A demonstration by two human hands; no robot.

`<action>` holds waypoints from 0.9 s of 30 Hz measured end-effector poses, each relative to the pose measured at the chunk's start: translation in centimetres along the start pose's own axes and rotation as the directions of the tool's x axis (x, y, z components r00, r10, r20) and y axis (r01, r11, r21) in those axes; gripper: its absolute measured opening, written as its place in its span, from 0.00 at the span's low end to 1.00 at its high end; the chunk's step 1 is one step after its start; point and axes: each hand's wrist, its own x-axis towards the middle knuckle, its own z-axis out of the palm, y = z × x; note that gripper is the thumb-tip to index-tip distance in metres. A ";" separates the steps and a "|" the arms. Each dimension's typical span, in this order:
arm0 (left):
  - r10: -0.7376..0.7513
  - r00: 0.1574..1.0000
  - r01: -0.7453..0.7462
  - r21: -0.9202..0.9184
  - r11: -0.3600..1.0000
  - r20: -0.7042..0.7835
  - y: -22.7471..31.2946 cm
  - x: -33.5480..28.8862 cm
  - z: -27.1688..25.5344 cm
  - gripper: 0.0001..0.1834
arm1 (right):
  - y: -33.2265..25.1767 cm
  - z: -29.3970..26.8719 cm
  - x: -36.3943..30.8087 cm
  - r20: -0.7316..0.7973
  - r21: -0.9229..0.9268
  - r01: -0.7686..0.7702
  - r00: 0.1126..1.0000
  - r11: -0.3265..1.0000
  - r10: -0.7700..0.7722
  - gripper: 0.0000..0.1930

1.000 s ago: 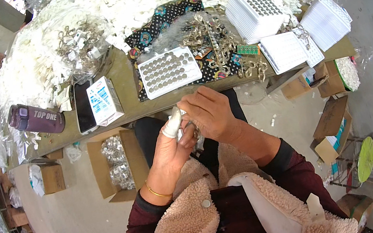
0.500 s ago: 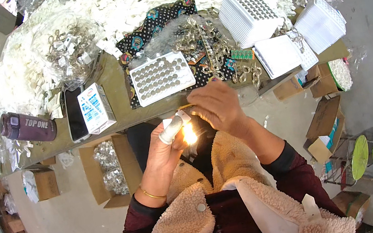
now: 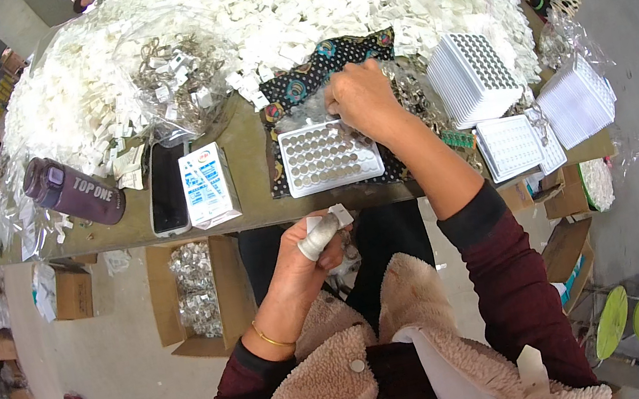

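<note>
White and small, a tagged piece (image 3: pixel 323 231) sits pinched in the left hand (image 3: pixel 301 267) below the surface (image 3: pixel 242 149). The right hand (image 3: pixel 360 98), fingers curled with its hold unclear, reaches over the cell tray (image 3: pixel 329 157); picking one item cleanly seems wise.

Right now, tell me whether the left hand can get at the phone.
Probably yes. The left hand sits just off the table edge, below the phone, with nothing between, though its fingers already pinch a small white piece.
</note>
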 end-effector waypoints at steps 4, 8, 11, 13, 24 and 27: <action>0.022 1.000 -0.022 -0.005 1.000 -0.007 0.3 -0.1 -0.8 0.19 | -0.4 0.6 1.2 0.132 -0.040 -0.087 0.987 0.995 0.091 0.08; 0.011 0.999 -0.011 -0.020 1.000 0.032 0.7 -0.1 -0.8 0.19 | -0.3 1.0 1.6 0.200 0.046 -0.122 0.974 0.992 0.110 0.11; 0.043 0.999 -0.044 0.033 0.998 0.024 1.1 -0.3 -0.5 0.19 | 0.0 1.3 1.7 0.247 0.085 -0.147 0.961 0.985 0.122 0.11; 0.053 0.998 -0.052 0.067 0.996 -0.013 1.3 -0.4 -0.4 0.20 | 0.2 1.4 1.6 0.230 0.115 -0.152 0.965 0.982 0.123 0.11; 0.062 0.995 -0.059 0.037 0.998 -0.076 0.5 0.0 -0.3 0.23 | 0.2 2.8 1.6 0.015 0.206 -0.121 0.993 0.971 0.121 0.08; 0.041 0.999 -0.043 0.061 0.997 0.031 1.4 -0.4 -0.7 0.16 | 0.8 2.5 1.2 -0.102 0.304 -0.109 0.984 0.946 0.146 0.06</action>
